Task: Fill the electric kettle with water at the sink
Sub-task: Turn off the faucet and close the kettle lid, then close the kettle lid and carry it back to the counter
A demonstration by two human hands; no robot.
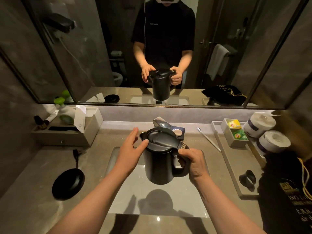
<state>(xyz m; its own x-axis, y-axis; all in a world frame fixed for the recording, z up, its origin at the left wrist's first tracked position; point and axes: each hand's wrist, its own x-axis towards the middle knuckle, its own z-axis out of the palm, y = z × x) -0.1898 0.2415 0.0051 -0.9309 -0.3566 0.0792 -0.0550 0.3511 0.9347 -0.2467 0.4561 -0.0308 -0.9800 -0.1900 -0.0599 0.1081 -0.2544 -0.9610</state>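
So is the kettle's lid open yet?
No, the lid sits shut on the kettle, which the right hand holds by its handle over the sink while the left hand touches the lid's edge.

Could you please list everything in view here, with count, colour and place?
kettle: one, black, lid shut, held above the sink
sink: one, pale, centre
faucet: one, chrome, behind the kettle
kettle base: one, black, counter left
toothbrush: one, white, counter right
tea bags: two, yellow and green, boxed on the right
toilet rolls: two, white, far right
drawstring bag: one, black, right edge
left hand: at the lid
right hand: gripping the handle
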